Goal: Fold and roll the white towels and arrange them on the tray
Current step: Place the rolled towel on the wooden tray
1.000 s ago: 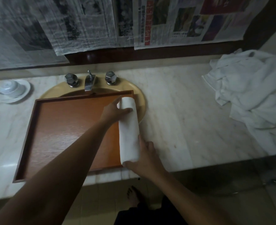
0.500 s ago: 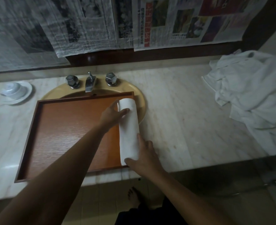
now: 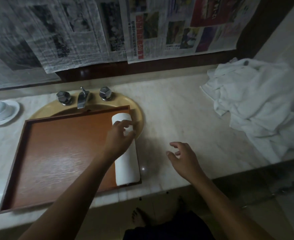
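1. Lying inside the tray (image 3: 13,170): one rolled towel (image 3: 126,164). It sits along the tray's right wall, touching it or just beside it. The near end is at the near-right corner and the far end is close to the far wall.
2. Roll's long axis runs near-to-far, parallel to that wall. Appearance: white, tight, even cylinder, smooth outer layer, no loose flap visible. Rest of tray floor to its left shows bare wood.
3. Left grip (image 3: 118,137): over the roll's far end, fingers loosely bent and spread, not wrapped round the cloth. Whether the tips touch it can't be told. It holds nothing.
4. Right grip (image 3: 184,158): apart from the roll, above the surface (image 3: 177,118) just right of the tray. Fingers relaxed, slightly curled, palm down, empty.
5. Key relation, judged: the unfolded towel pile (image 3: 263,110) lies to the right of both grips, heaped at the surface's right end, well apart from the tray. The right grip is between tray and pile, so it is the nearer one for fetching the next towel. The left would have to cross over.
6. Pile: crumpled, white, layers overlapping; no. of towels can't be told.
7. Outward: tray spans a sink basin (image 3: 137,111) w/ tap (image 3: 82,99); cup on saucer (image 3: 0,110) far left; newspaper sheets (image 3: 73,32) on the wall behind.
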The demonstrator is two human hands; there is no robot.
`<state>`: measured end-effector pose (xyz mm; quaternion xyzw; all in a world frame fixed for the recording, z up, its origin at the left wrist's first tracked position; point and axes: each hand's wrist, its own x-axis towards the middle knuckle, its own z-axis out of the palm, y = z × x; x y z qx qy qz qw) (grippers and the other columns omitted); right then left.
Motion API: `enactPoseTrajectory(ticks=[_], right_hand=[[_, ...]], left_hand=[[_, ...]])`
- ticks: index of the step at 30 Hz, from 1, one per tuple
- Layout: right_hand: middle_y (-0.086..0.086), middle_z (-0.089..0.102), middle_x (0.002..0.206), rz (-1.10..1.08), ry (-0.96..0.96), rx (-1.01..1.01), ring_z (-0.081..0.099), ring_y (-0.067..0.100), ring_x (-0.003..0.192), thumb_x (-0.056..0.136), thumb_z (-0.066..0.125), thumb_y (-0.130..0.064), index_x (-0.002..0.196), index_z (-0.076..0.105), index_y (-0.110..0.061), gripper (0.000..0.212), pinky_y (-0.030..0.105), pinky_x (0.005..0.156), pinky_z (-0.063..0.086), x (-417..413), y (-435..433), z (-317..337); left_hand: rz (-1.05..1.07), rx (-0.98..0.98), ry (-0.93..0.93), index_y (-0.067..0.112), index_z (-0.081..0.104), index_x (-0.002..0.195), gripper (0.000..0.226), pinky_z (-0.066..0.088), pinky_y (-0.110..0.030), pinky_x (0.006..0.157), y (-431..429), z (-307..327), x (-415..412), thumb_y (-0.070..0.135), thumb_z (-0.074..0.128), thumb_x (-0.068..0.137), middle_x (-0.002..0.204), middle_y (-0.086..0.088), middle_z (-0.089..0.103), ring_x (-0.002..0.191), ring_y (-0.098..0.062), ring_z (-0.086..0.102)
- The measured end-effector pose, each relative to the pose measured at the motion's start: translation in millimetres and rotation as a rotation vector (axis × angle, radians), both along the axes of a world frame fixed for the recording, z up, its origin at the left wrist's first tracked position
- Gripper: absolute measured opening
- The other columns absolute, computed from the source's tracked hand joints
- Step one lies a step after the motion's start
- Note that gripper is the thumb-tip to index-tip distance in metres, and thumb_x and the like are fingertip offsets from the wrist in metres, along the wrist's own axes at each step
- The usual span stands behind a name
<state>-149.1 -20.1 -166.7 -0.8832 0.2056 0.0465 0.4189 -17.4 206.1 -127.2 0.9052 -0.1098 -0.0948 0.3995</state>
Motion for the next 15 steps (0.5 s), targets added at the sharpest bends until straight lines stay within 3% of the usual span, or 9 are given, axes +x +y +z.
enactPoseTrajectory(ticks=[3, 6, 10, 15], right_hand=[[-0.002, 0.055, 0.131, -0.063, -0.050, -0.010, 0.056, 0.007, 0.101, 0.099, 0.066, -0.031, 0.133, 0.061, -0.025, 0.035, 0.010, 0.076, 0.039, -0.7, -35.6, 5.9], [-0.001, 0.059, 0.125, -0.133, -0.112, -0.056, 0.057, 0.005, 0.095, 0.097, 0.069, -0.028, 0.127, 0.065, -0.025, 0.030, 0.000, 0.072, 0.036, 0.2, -76.7, 13.4], [-0.003, 0.062, 0.119, -0.225, -0.196, -0.094, 0.058, 0.005, 0.092, 0.094, 0.071, -0.024, 0.120, 0.067, -0.027, 0.026, -0.003, 0.074, 0.035, 7.1, -142.4, 25.7], [-0.002, 0.063, 0.116, -0.281, -0.296, -0.185, 0.058, 0.007, 0.092, 0.092, 0.073, -0.019, 0.120, 0.068, -0.021, 0.029, 0.003, 0.075, 0.036, 22.4, -238.0, 40.9]], left_hand=[[-0.063, -0.012, -0.033, 0.021, 0.070, 0.121, 0.026, 0.051, -0.030, 0.087, -32.9, 6.2, -3.9, 0.025, 0.068, 0.095, 0.115, 0.000, 0.066, 0.102, -0.017, 0.064], [-0.129, -0.025, -0.060, 0.022, 0.071, 0.120, 0.026, 0.047, -0.021, 0.079, -68.1, 10.0, -3.7, 0.022, 0.069, 0.095, 0.112, 0.002, 0.068, 0.099, -0.013, 0.064], [-0.178, -0.048, -0.069, 0.028, 0.072, 0.114, 0.022, 0.055, -0.033, 0.084, -126.9, 7.9, 2.7, 0.027, 0.070, 0.092, 0.105, 0.009, 0.069, 0.092, -0.008, 0.066], [-0.201, -0.093, -0.045, 0.032, 0.073, 0.105, 0.019, 0.053, -0.023, 0.080, -222.7, 10.8, 9.6, 0.019, 0.072, 0.091, 0.097, 0.012, 0.071, 0.087, -0.004, 0.068]])
